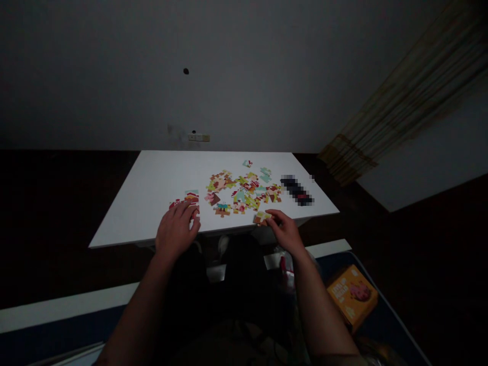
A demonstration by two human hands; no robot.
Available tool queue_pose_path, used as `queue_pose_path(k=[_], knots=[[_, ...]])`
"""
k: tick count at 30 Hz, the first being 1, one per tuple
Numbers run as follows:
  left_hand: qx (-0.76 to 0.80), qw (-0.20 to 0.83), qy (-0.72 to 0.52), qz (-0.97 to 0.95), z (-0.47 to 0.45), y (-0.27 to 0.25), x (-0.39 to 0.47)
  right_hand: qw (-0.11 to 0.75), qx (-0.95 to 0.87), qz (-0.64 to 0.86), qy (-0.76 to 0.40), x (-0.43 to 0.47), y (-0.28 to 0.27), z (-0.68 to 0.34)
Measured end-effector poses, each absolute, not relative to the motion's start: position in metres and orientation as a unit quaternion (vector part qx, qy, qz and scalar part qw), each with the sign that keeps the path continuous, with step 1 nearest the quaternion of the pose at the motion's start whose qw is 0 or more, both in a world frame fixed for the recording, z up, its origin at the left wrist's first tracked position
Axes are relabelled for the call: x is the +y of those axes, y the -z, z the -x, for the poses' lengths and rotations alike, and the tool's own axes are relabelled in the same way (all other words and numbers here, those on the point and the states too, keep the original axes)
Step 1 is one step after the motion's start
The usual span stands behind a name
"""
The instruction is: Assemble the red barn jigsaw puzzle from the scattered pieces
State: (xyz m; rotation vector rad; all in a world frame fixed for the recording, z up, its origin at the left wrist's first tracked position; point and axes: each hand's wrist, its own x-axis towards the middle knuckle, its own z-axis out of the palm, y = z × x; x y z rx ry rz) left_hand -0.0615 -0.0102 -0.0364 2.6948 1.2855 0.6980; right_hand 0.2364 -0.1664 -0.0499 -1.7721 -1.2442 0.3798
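Note:
My left hand (176,229) lies with its fingers spread over a few joined red and pale-blue puzzle pieces (192,195) at the front left of the white table (145,183). Its palm hides part of them. My right hand (285,231) pinches a brown and yellow-green puzzle piece (261,218) by its right side at the table's front edge. Between and beyond the hands, many loose colourful puzzle pieces (247,195) are scattered, some overlapping. Closest to my left fingers among the loose ones is a brown and pink piece (213,198).
A dark, pixelated object (296,190) rests at the table's right side. An orange box (353,297) sits on a dark blue surface to my right, near a clear plastic bag (286,272). Behind the table stands a wall with a socket (199,138); a curtain (366,137) hangs right.

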Motion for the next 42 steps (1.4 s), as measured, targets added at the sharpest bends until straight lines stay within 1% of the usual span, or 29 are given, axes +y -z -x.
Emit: queue_pose_path(k=[7,12,15,23,29,32,35,38,42], knots=[[0.419,0.040,-0.239,-0.875,0.061,0.037,-0.010,0.462,-0.508,0.715,-0.133,-0.154,0.045,-0.231],[0.415,0.038,-0.238,-0.877,0.061,0.039,-0.007,0.446,-0.480,0.745,-0.126,-0.152,0.044,-0.233],[0.417,0.034,-0.238,-0.876,0.060,0.039,-0.007,0.432,-0.466,0.766,-0.095,-0.152,0.045,-0.237],[0.420,0.038,-0.231,-0.877,0.059,0.038,-0.008,0.333,-0.475,0.814,0.042,-0.141,0.052,-0.270],[0.418,0.030,-0.230,-0.878,0.060,0.039,-0.006,0.273,-0.497,0.818,0.096,-0.118,0.052,-0.299],[0.421,0.034,-0.230,-0.877,0.060,0.039,-0.006,0.240,-0.499,0.827,0.096,-0.111,0.051,-0.304],[0.426,0.040,-0.221,-0.876,0.059,0.037,-0.007,0.225,-0.481,0.843,0.088,-0.110,0.051,-0.305],[0.428,0.044,-0.215,-0.876,0.058,0.036,-0.007,0.236,-0.478,0.843,0.071,-0.113,0.052,-0.307],[0.429,0.041,-0.221,-0.875,0.058,0.037,-0.007,0.267,-0.483,0.834,0.020,-0.119,0.053,-0.310]])
